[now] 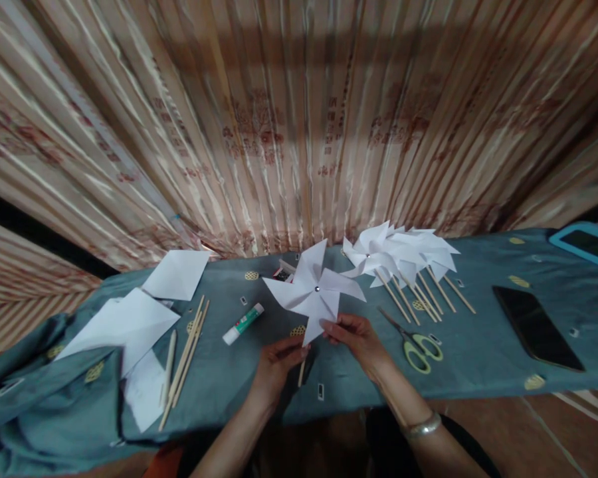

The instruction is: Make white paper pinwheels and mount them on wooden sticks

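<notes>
1 white paper pinwheel point(313, 304), 4 blades, 1 ctr. pin, held betw. both hands over the cloth-covered table point(349, 395). R hand point(353, 337): thumb + fingers pinching lower blade. L hand point(278, 365): fingertips pinched together at same blade's tip; exact contact w/ stick hidden. R side: row of overlapping pinwheels point(393, 257), approx. 6 sticks point(459, 295) showing; 1 pr. scissors point(407, 336); 1 blk phone point(535, 327). L side: 1 glue stick point(243, 324).

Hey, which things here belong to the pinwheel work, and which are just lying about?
Likely belonging:
- held paper pinwheel
- overlapping pinwheels
- white paper
- wooden sticks
- glue stick
- scissors

Probably just lying about:
- black smartphone
- blue-framed device
</notes>
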Demonstrator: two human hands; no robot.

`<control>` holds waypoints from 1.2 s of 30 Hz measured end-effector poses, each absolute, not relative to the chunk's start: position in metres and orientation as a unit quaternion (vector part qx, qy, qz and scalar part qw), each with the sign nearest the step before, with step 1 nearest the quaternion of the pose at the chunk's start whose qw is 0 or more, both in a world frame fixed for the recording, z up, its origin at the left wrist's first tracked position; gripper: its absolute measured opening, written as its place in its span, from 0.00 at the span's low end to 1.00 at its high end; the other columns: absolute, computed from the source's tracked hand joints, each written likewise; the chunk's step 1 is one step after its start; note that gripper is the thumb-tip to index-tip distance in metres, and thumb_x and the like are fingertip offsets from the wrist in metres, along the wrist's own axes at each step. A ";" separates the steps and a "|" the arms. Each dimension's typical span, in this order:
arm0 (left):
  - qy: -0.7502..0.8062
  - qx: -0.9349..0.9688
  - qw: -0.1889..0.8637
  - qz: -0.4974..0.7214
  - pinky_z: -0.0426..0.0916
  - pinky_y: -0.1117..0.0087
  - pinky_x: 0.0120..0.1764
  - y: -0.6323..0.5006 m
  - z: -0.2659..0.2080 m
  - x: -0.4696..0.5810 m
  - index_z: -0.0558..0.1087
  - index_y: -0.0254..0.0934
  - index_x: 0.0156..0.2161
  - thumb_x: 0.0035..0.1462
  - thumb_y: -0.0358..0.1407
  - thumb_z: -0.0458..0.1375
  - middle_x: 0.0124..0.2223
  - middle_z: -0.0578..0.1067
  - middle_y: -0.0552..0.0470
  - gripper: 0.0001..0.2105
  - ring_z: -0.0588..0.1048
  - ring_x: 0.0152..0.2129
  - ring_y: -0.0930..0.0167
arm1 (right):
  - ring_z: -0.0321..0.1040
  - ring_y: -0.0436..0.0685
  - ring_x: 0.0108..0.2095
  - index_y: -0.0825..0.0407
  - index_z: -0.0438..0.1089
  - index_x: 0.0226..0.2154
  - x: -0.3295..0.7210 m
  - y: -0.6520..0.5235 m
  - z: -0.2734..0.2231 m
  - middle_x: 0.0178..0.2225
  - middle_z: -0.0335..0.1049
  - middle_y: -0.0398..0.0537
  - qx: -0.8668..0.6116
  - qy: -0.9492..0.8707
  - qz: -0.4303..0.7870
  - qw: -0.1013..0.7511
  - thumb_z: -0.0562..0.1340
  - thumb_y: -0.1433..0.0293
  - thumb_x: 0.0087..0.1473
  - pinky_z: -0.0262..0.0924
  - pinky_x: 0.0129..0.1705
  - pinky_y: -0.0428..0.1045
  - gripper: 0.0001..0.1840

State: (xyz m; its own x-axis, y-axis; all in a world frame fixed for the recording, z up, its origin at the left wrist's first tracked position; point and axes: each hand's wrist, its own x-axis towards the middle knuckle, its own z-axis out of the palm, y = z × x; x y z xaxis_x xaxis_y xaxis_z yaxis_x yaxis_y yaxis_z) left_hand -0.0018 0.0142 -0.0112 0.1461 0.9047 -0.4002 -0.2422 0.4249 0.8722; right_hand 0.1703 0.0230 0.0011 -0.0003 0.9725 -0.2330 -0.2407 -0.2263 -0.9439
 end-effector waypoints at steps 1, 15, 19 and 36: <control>0.499 0.332 0.682 0.420 0.68 0.63 0.46 0.014 -0.011 -0.001 0.82 0.36 0.31 0.31 0.39 0.73 0.34 0.82 0.44 0.16 0.78 0.35 0.62 | 0.61 0.49 0.22 0.52 0.77 0.20 0.169 0.023 0.001 0.20 0.72 0.44 -0.500 -0.369 0.605 0.498 0.73 0.55 0.37 0.56 0.25 0.47 0.17; 0.516 0.312 0.677 0.422 0.68 0.65 0.46 0.018 -0.013 -0.004 0.82 0.36 0.32 0.32 0.38 0.73 0.36 0.82 0.43 0.16 0.78 0.37 0.62 | 0.59 0.51 0.20 0.50 0.75 0.17 0.234 0.026 0.002 0.18 0.71 0.46 -0.555 -0.372 0.469 0.578 0.70 0.47 0.37 0.54 0.25 0.50 0.22; 0.512 0.321 0.689 0.400 0.69 0.65 0.45 0.017 -0.012 -0.003 0.82 0.36 0.30 0.30 0.39 0.73 0.36 0.82 0.43 0.16 0.78 0.36 0.62 | 0.67 0.55 0.28 0.47 0.78 0.25 0.246 0.034 0.002 0.27 0.77 0.47 -0.553 -0.293 0.433 0.648 0.73 0.49 0.33 0.61 0.33 0.51 0.21; 0.496 0.373 0.698 0.356 0.69 0.66 0.42 0.011 -0.012 -0.003 0.82 0.37 0.32 0.33 0.42 0.73 0.33 0.82 0.46 0.17 0.78 0.33 0.64 | 0.69 0.54 0.25 0.50 0.78 0.28 0.221 0.038 0.010 0.24 0.76 0.45 -0.465 -0.247 0.593 0.608 0.74 0.53 0.34 0.63 0.29 0.48 0.21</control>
State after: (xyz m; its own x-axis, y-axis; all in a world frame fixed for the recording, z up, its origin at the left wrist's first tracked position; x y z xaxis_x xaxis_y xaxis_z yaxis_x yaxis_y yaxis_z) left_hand -0.0031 0.0105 -0.0122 0.2542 0.8674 -0.4277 -0.1268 0.4683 0.8744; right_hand 0.2209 0.0378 0.0104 0.1737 0.9521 -0.2517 -0.4920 -0.1374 -0.8597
